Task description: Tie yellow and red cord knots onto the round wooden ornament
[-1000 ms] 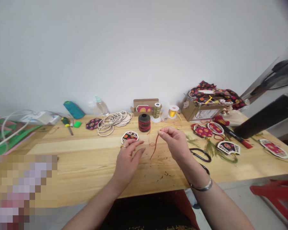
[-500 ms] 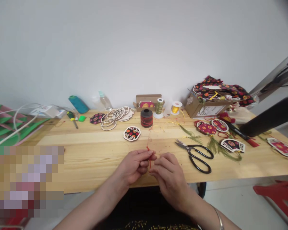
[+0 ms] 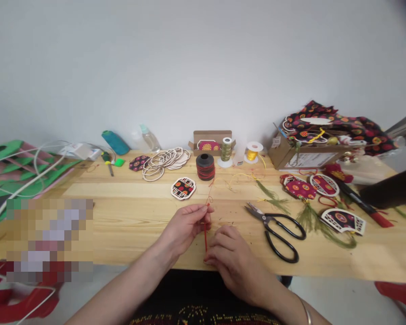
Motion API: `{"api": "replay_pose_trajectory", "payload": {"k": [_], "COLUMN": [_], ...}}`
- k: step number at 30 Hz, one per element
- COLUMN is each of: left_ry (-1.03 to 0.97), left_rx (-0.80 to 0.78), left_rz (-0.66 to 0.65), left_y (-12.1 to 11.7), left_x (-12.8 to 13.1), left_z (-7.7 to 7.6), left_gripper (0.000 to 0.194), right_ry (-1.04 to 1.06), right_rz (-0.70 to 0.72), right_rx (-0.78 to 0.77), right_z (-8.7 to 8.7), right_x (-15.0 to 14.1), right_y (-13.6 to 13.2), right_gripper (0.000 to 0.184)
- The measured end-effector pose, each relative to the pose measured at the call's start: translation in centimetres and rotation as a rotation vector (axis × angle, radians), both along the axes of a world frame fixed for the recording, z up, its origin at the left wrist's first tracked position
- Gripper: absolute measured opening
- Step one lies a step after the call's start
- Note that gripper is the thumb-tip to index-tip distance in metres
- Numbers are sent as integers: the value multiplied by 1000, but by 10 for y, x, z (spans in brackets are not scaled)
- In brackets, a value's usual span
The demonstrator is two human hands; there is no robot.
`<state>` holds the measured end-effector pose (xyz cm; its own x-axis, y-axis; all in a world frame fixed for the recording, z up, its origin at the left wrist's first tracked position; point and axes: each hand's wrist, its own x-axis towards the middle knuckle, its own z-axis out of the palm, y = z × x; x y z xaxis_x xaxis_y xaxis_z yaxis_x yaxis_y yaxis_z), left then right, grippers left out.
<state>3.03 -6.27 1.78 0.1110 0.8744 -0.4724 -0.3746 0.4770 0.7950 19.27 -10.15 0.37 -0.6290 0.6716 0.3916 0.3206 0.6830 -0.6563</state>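
Note:
A red cord (image 3: 205,237) runs taut between my two hands above the table's front edge. My left hand (image 3: 189,225) pinches its upper part, and a thin red thread leads from there toward the dark spool wound with red thread (image 3: 205,168). Lower down and nearer to me, my right hand (image 3: 230,257) has its fingers closed on the cord's other end. Beyond my left hand lies an ornament with a pale lattice frame and patterned fabric (image 3: 183,188). To the right of my right hand rest black-handled scissors (image 3: 274,230), their blades pointing away and left.
Along the wall stand a green thread spool (image 3: 226,151), a yellow spool (image 3: 253,152) and a teal cone (image 3: 115,142). Pale frames (image 3: 167,161) lie piled at left. Finished-looking tasselled ornaments (image 3: 299,188) and a fabric-filled cardboard box (image 3: 304,153) occupy the right side.
My right hand has drawn down toward me, away from my left hand, so a longer stretch of red cord shows between them. The view has shifted slightly.

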Motion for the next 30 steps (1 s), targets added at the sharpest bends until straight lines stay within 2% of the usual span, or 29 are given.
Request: {"api": "replay_pose_trajectory", "payload": {"k": [11,17,26,30], "left_ry": [-146,-46,154,206], "left_rx": [-119,-137,-65,-21], "left_rz": [104,140,134,71], "left_y": [11,13,20,22], "left_x": [16,24,22,13], "left_z": [4,9,4,2], "left_gripper": [21,26,34,37], "right_ry": [9,-37,-44,3], "right_rz": [188,221,143,-16], "right_rx": [-108,-184,-264,-343], "right_z": [-2,3,1,-1], "right_x": [10,16,26,28], "right_y": [22,29,27,21], "right_gripper": [14,14,12,19]}}
